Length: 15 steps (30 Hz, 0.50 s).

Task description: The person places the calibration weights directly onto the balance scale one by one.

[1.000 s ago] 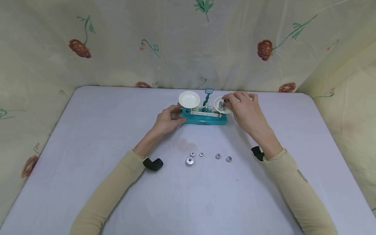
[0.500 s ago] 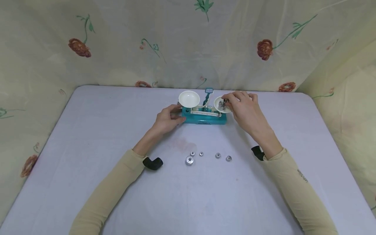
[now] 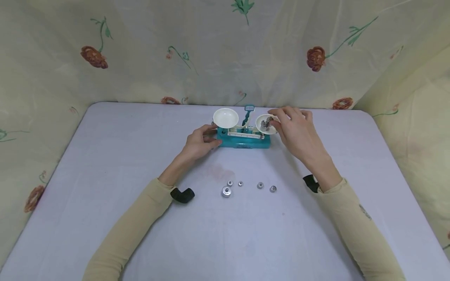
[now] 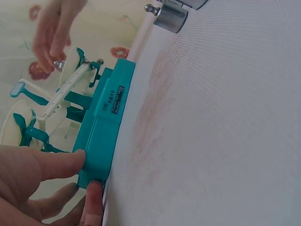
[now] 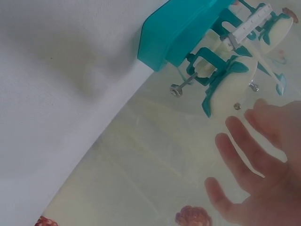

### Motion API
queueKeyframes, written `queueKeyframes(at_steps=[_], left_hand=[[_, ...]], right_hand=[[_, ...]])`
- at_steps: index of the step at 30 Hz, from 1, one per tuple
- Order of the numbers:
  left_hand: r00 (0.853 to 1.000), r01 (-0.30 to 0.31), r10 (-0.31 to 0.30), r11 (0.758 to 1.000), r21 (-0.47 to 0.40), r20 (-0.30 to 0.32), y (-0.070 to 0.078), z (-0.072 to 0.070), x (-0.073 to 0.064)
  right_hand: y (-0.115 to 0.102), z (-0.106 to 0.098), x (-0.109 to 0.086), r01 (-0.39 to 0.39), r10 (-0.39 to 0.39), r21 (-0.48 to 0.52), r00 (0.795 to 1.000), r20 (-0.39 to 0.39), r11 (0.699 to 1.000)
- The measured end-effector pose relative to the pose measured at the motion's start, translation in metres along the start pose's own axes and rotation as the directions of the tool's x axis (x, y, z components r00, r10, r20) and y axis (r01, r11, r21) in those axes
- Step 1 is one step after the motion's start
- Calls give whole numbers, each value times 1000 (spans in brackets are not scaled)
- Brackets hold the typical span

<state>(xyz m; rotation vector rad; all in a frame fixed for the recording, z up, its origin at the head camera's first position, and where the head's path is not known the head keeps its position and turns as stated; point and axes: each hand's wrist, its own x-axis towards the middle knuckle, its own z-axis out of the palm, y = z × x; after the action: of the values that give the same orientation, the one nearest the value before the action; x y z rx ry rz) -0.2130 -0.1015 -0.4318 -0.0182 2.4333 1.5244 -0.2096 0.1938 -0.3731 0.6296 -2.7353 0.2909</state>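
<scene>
A small teal balance scale [image 3: 243, 143] stands near the back edge of the table. My left hand [image 3: 200, 143] grips the left end of its base; in the left wrist view the thumb and fingers [image 4: 61, 164] lie on either side of that end. The left white pan [image 3: 225, 118] is bare. Small metal weights [image 3: 265, 123] lie in the right pan [image 3: 271, 131]. Just above and beside this pan is my right hand [image 3: 297, 132], holding nothing. Its spread fingers [image 5: 237, 150] are apart from the weights in the right wrist view.
Several loose metal weights stand on the white table [image 3: 158, 242] in front of the scale, among them a larger weight [image 3: 226, 191] and a smaller weight [image 3: 273, 189]. A flowered cloth [image 3: 211, 58] hangs behind the table.
My right hand has let go of a weight in the right pan, and its fingers have spread and drawn slightly up and right. The left hand keeps its place on the base.
</scene>
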Motion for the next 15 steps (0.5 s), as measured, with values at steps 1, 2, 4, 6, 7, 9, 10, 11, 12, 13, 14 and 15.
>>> queueKeyframes(at_steps=[1,2,4,6,7,9,10,11,12,13,14,15], left_hand=[[1000,0,0,1000,1,-1,0,0,0],[1000,1,-1,1000,1,-1,0,0,0],[1000,3,-3,1000,2,-1,0,0,0],[1000,4,-4,1000,-3,0,-1,0,1],[1000,5,-5,1000,-6,1,-1,0,1],[1000,5,-5,1000,-11,1,-1,0,1],[1000,4,-4,1000,-14,2,-1,0,1],[1000,4,-4,1000,-16,2,-1,0,1],[1000,5,-5,1000,-17,2,-1,0,1],[1000,4,-4,1000,-17,2,0,0,1],[1000,5,-5,1000,-14,1,0,0,1],[1000,5,-5,1000,-11,1,1,0,0]], right_hand=[[-1,-1,-1,0,0,-2,1000,-4,1000],[-1,-2,-1,0,0,-2,1000,-7,1000],[-2,-4,-3,0,0,3,1000,-9,1000],[-3,-6,-4,2,-2,9,1000,-8,1000],[-4,-7,-5,3,-3,14,1000,-7,1000],[-5,-8,-5,7,-7,23,1000,-1,1000],[-5,-9,-6,9,-9,26,1000,1,1000],[-6,-10,-6,12,-12,27,1000,3,1000],[-7,-10,-7,13,-14,28,1000,6,1000],[-7,-11,-7,14,-14,28,1000,10,1000],[-8,-12,-8,12,-13,26,1000,17,1000],[-9,-12,-8,10,-10,23,1000,24,1000]])
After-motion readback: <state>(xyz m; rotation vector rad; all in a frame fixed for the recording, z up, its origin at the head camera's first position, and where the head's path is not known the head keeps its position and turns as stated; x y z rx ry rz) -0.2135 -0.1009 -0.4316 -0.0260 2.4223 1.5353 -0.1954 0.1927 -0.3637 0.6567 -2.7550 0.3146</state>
